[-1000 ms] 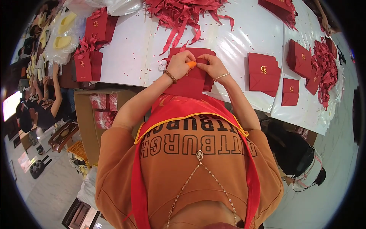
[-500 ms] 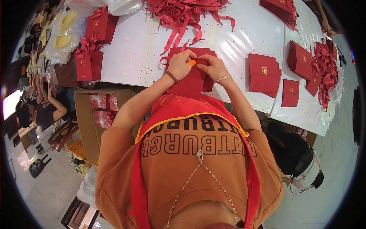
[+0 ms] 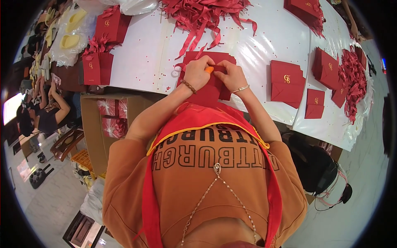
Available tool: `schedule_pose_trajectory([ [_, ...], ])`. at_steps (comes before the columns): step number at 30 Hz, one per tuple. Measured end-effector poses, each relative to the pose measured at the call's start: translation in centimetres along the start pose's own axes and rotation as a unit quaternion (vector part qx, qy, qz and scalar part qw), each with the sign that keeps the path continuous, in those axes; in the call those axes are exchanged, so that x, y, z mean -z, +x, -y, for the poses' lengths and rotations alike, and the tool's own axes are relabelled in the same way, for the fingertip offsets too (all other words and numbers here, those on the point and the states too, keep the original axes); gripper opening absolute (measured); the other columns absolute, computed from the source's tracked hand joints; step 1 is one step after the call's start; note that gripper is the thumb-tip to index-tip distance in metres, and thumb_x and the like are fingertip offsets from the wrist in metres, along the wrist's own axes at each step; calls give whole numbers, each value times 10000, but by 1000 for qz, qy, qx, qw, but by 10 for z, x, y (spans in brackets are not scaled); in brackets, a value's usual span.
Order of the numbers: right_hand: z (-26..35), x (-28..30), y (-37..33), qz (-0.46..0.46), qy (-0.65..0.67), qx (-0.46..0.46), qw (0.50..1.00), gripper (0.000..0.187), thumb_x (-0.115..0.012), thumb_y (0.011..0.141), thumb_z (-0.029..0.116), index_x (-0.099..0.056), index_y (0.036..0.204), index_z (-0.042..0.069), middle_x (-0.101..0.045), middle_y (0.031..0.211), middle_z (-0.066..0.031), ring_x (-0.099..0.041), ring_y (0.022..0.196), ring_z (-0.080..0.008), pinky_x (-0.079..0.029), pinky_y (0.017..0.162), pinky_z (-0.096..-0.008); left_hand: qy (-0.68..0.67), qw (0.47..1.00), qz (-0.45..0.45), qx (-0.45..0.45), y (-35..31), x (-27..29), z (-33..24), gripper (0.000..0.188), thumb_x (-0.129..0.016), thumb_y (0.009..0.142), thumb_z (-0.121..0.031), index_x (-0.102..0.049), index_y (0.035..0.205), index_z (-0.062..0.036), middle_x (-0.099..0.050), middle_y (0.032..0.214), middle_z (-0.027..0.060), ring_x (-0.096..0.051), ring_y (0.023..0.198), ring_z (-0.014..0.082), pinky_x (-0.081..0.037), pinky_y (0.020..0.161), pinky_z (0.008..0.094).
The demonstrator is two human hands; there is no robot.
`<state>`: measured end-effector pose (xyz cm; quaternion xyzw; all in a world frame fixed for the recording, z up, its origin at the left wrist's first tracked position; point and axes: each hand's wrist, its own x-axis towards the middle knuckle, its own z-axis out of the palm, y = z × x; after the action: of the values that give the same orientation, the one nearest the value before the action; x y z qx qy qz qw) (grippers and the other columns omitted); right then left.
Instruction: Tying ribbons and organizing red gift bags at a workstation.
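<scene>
Both of my hands work close together at the top edge of a red paper bag [image 3: 206, 91], which lies over a stack of similar red bags [image 3: 226, 94]. My left hand [image 3: 197, 74] is closed, its fingertips pinching near the edge. A small orange piece [image 3: 209, 69] shows at its fingertips; whether it is a tool or a finger cover I cannot tell. From the right, my right hand [image 3: 232, 78] pinches the same bag's edge with thumb and fingers. A red ribbon [image 3: 180, 67] curls out beside my left hand. Exactly what lies between the fingertips is partly hidden.
A heap of red ribbons [image 3: 206, 18] lies beyond my hands. More red bags stand at the left [image 3: 97, 68] and in stacks at the right [image 3: 287, 84], near another ribbon pile [image 3: 352, 82]. A cardboard box [image 3: 92, 115] stands below the table's left edge.
My hands stay at the bag's top edge, with only a slight shift of the fingers. The whole view has shifted a little.
</scene>
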<state>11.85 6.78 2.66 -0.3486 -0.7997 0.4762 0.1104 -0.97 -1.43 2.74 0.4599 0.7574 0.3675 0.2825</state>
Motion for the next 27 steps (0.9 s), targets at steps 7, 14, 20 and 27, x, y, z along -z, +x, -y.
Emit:
schedule_pose_trajectory([
  [7,-6,1,3,10,49,8,999,258,-646,716,150,-580,929,18,-593,723,-188,-582,670,-323,-451,605,-369,-249,954,62,153,4,6,8,233,-571,733,-28,-491,951,-44,-578,628,111,-572,578,241,-427,536,346],
  [14,-5,-2,8,21,42,26,999,265,-633,734,142,-569,956,10,-600,748,-183,-580,664,-309,-447,604,-354,34,990,-84,-103,-7,-4,10,193,-580,752,-29,-500,929,-33,-596,679,117,-579,596,195,-429,526,296],
  [20,-15,-8,8,-2,40,21,999,298,-632,741,148,-559,998,15,-606,804,-186,-585,689,-294,-456,636,-340,-177,977,88,74,4,12,17,105,-590,747,-43,-594,847,-10,-628,759,115,-617,691,189,-479,615,269],
  [27,-16,-8,8,14,68,2,998,319,-633,742,150,-559,1030,37,-599,757,-164,-563,637,-253,-449,616,-327,-61,997,35,31,4,10,17,92,-566,784,-44,-596,858,0,-624,723,86,-567,548,106,-448,491,228],
])
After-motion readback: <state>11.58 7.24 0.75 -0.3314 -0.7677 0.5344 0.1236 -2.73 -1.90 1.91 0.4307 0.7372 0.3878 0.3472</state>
